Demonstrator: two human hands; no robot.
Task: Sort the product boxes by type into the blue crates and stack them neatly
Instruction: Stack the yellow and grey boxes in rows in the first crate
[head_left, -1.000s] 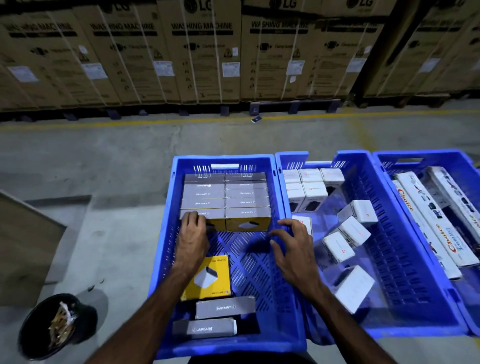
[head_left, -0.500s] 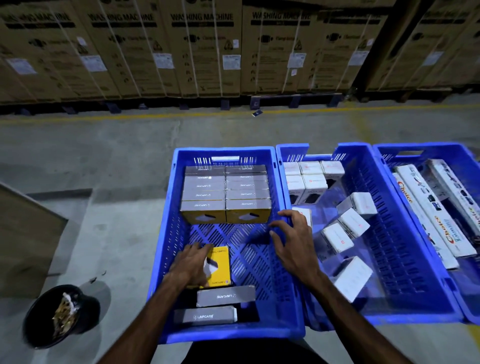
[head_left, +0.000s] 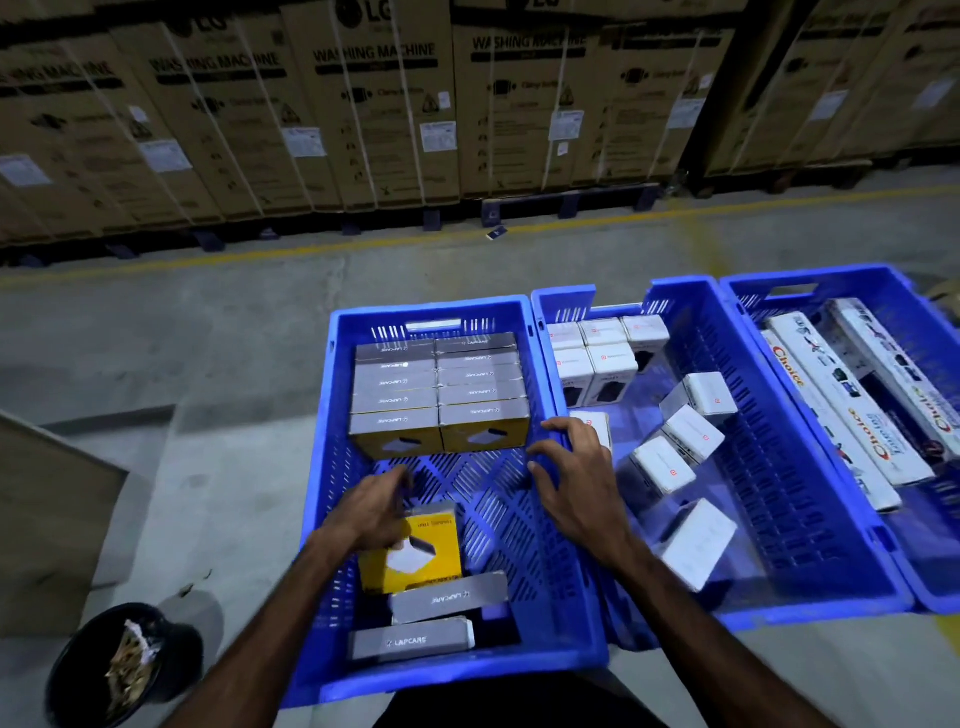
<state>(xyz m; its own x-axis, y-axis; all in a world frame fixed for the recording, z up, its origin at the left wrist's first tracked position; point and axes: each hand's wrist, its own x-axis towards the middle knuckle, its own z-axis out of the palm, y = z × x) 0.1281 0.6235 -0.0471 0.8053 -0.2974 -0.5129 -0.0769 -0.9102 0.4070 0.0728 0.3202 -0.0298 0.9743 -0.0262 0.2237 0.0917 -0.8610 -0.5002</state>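
In the left blue crate (head_left: 447, 670), grey and yellow Lapcare boxes (head_left: 441, 395) stand in two neat rows at the far end. My left hand (head_left: 371, 512) grips a loose yellow Lapcare box (head_left: 426, 556) near the crate's front and tilts it up. Two more Lapcare boxes (head_left: 449, 597) lie grey side up just in front of it. My right hand (head_left: 576, 483) rests with spread fingers on the wall between the left and the middle blue crate (head_left: 810, 605). White boxes (head_left: 597, 358) are stacked at the middle crate's far left, and several white boxes (head_left: 691, 436) lie loose in it.
A third blue crate (head_left: 810, 275) at the right holds long white "Choice" boxes (head_left: 852, 400). A black bin (head_left: 124, 665) with scraps stands on the concrete floor at the lower left, beside a wooden board (head_left: 47, 519). Large washing machine cartons (head_left: 374, 104) line the far side.
My left hand left the stacked row, came back to the loose yellow box and took hold of it, tipping it up. My right hand stayed on the crate wall.
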